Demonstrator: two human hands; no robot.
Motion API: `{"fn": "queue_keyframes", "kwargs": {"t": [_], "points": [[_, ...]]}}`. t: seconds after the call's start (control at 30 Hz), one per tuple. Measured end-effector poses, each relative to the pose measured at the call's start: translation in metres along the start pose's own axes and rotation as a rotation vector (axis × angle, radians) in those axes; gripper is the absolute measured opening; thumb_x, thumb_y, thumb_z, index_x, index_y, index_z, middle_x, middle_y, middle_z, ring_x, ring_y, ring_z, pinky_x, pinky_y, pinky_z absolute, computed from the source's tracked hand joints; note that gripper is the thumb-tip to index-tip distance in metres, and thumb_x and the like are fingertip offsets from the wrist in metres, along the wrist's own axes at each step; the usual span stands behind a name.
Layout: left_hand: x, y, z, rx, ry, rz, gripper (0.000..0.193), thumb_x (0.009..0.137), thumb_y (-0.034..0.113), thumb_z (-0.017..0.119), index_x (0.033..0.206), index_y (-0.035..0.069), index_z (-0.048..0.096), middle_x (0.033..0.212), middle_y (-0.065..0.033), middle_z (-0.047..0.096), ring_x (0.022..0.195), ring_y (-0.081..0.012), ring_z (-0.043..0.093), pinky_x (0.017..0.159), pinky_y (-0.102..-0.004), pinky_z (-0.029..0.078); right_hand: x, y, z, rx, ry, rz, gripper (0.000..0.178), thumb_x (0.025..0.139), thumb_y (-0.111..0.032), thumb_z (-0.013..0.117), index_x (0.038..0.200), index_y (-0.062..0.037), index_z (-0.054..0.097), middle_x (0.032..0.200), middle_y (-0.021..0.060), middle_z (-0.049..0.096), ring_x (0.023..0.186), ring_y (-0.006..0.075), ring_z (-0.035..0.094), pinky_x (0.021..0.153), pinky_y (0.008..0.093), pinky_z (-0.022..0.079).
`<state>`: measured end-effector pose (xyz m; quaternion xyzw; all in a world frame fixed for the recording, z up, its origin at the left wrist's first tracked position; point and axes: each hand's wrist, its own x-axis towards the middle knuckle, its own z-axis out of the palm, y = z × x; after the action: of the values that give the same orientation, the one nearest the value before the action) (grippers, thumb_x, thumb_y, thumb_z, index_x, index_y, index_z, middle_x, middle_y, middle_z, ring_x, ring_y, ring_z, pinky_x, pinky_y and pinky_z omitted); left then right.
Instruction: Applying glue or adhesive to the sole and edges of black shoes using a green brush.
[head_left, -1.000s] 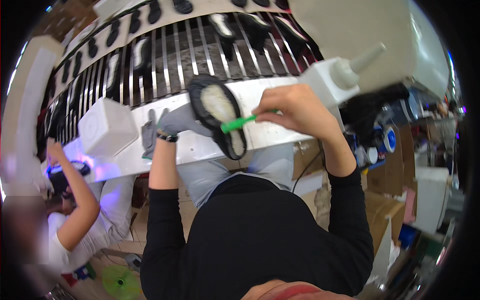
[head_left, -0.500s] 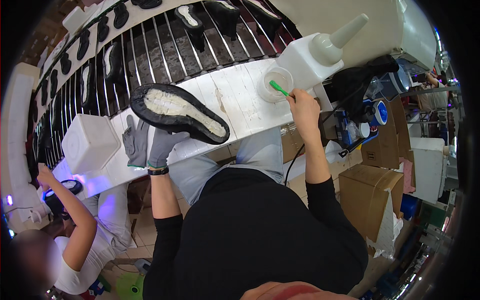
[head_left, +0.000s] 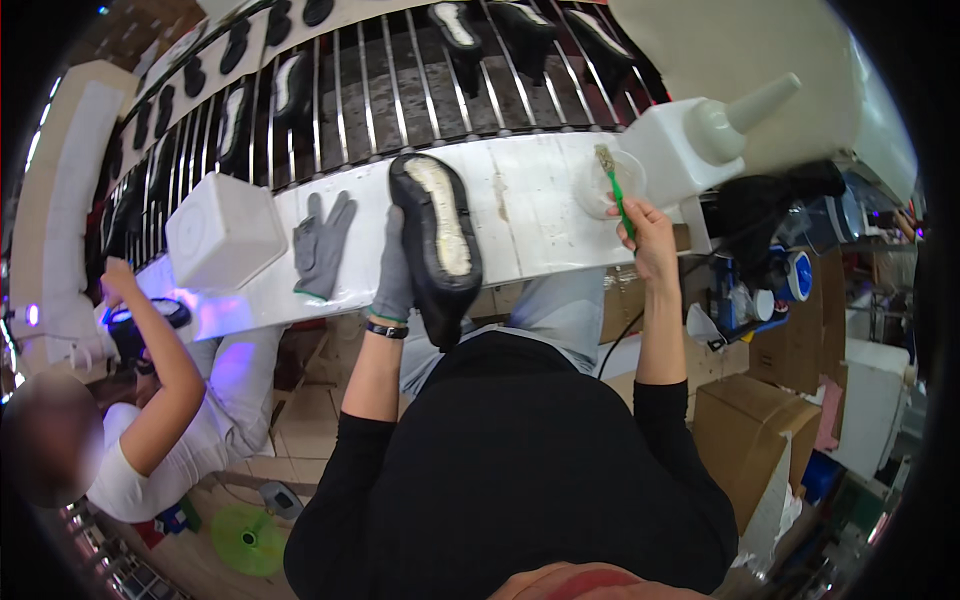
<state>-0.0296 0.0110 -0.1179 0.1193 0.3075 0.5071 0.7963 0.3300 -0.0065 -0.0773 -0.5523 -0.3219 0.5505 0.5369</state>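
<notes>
My left hand (head_left: 394,280), in a grey glove, grips a black shoe upper (head_left: 472,262) from its left side. Its underside faces up, with a cream-white strip down the middle, and its narrow end points toward me. My bare right hand (head_left: 652,243) holds a brush by its green handle (head_left: 617,190), bristles up. Those bristles are over a clear round cup (head_left: 632,172) on the white worktop (head_left: 530,225). Beside the cup lies a large white bottle (head_left: 668,138) with a long nozzle. An unworn grey glove (head_left: 322,252) rests left of my left hand.
A white plastic container (head_left: 222,232) stands left of the loose glove. Beyond the worktop, black shoe uppers (head_left: 290,85) sit on a rack of metal bars (head_left: 375,100). A co-worker's arm (head_left: 160,365) is at the left. A cardboard box (head_left: 745,435) stands at my right.
The shoe upper has turned from lying crosswise to pointing lengthwise toward me. The brush has been lifted out of the cup, its bristles now showing. The whole view has shifted rightward.
</notes>
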Motion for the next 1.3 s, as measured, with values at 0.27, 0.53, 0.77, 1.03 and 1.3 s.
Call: {"fn": "queue_keyframes", "kwargs": {"t": [0.27,0.53,0.77,1.03,1.3], "points": [[-0.033,0.025,0.074,0.288,0.002,0.112,0.051,0.099,0.042,0.043,0.123,-0.002,0.052,0.111,-0.0109,0.062,0.095,-0.0164,0.062,0.085,-0.0301,0.051,-0.017,-0.097,0.099,-0.335,-0.429,-0.497,0.013,0.081,-0.003,0.070,0.093,0.0005,0.071,0.081,0.0048,0.067,0.063,0.0079,0.054,0.053,0.0195,0.038],[-0.050,0.036,0.101,0.568,-0.087,0.275,0.053,0.097,0.041,0.046,0.123,-0.005,0.050,0.110,-0.0094,0.060,0.097,-0.0128,0.058,0.085,-0.0271,0.047,-0.028,-0.117,0.123,-0.645,-0.569,-0.783,0.014,0.075,-0.005,0.074,0.088,-0.0016,0.072,0.077,0.0066,0.066,0.069,0.0140,0.060,0.060,0.0253,0.045],[-0.060,0.042,0.114,0.758,-0.126,0.405,0.062,0.088,0.042,0.057,0.127,-0.006,0.047,0.108,-0.0097,0.061,0.094,-0.0144,0.058,0.084,-0.0280,0.046,-0.015,-0.128,0.139,-0.598,-0.492,-0.908,0.013,0.077,-0.009,0.074,0.088,-0.0020,0.072,0.078,0.0058,0.066,0.064,0.0131,0.058,0.056,0.0248,0.042],[-0.066,0.048,0.124,1.149,-0.142,0.473,0.067,0.078,0.040,0.068,0.127,-0.002,0.048,0.097,-0.0153,0.069,0.089,-0.0241,0.068,0.081,-0.0339,0.050,-0.007,-0.146,0.158,-0.618,-0.275,-0.713,0.012,0.080,-0.012,0.072,0.086,-0.0020,0.073,0.074,0.0046,0.067,0.061,0.0073,0.050,0.055,0.0232,0.038],[-0.062,0.052,0.123,1.037,-0.180,0.413,0.062,0.081,0.037,0.067,0.124,-0.003,0.050,0.100,-0.0117,0.067,0.089,-0.0154,0.063,0.082,-0.0303,0.048,0.017,-0.154,0.146,-0.647,-0.467,-0.780,0.012,0.080,-0.015,0.073,0.083,-0.0039,0.073,0.069,-0.0015,0.063,0.056,0.0038,0.038,0.049,0.0226,0.029]]}}
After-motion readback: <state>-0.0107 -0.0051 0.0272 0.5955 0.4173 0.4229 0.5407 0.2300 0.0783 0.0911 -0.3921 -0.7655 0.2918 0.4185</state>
